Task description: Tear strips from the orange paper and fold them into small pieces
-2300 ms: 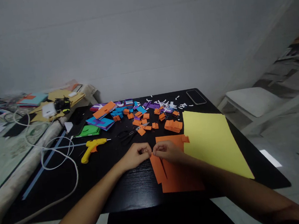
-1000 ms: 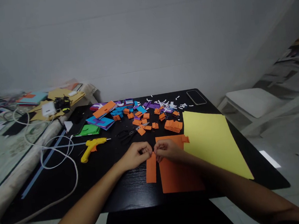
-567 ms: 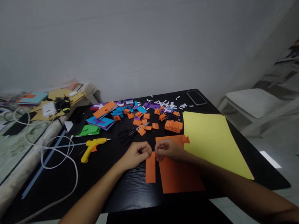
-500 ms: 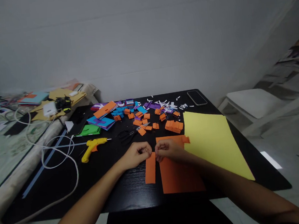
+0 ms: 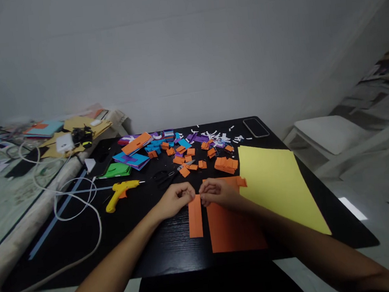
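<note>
My left hand point(image 5: 176, 200) pinches the top end of a narrow orange paper strip point(image 5: 195, 219), which hangs toward me over the black table. Close beside it, my right hand point(image 5: 219, 193) has its fingers curled together at the strip's upper right corner. Under my right hand and forearm lies a larger orange paper sheet point(image 5: 235, 231). A small folded orange piece point(image 5: 242, 182) rests at that sheet's upper right corner. Beyond my hands sit a stack of folded orange pieces point(image 5: 226, 165) and several loose orange pieces point(image 5: 184, 171).
A yellow glue gun point(image 5: 120, 193) lies left of my hands, with a white cable point(image 5: 101, 228) looping nearby. Black-handled scissors point(image 5: 163, 178) are behind my left hand. Yellow sheets point(image 5: 273, 179) lie on the right, a phone point(image 5: 256, 127) at the back corner. White paper scraps point(image 5: 223, 138) are scattered behind.
The orange strip has shifted slightly and now hangs straighter, its lower end a little to the right. Both hands have moved very slightly left and up.
</note>
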A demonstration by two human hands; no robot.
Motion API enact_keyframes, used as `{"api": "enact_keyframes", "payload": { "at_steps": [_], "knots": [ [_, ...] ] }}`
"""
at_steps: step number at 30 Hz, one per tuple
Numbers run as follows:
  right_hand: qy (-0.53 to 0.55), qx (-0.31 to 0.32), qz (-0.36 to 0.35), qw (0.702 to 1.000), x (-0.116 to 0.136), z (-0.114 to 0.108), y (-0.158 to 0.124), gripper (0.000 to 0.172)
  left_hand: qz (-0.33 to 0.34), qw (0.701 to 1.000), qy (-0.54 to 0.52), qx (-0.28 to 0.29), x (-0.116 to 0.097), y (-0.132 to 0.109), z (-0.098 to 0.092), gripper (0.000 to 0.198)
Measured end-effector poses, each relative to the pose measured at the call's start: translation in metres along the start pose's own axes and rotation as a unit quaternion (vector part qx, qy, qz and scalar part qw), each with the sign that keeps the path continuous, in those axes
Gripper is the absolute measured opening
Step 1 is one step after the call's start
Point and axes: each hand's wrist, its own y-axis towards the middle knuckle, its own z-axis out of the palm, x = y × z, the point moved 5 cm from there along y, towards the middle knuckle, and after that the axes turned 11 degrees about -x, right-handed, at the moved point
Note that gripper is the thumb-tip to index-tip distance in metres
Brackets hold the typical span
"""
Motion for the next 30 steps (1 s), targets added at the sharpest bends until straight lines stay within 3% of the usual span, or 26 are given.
{"api": "enact_keyframes", "payload": {
  "at_steps": [10, 30],
  "knots": [
    [0.031, 0.036, -0.032, 0.998, 0.0025, 0.0029, -0.0044, 0.035, -0.038, 0.998, -0.047, 0.011, -0.0016, -0.0018, 0.0055, 0.034],
    [0.05, 0.071, -0.006, 0.996, 0.0004, 0.0034, -0.0044, 0.036, -0.055, 0.996, -0.071, 0.021, 0.0009, -0.0026, 0.0065, 0.039]
  ]
}}
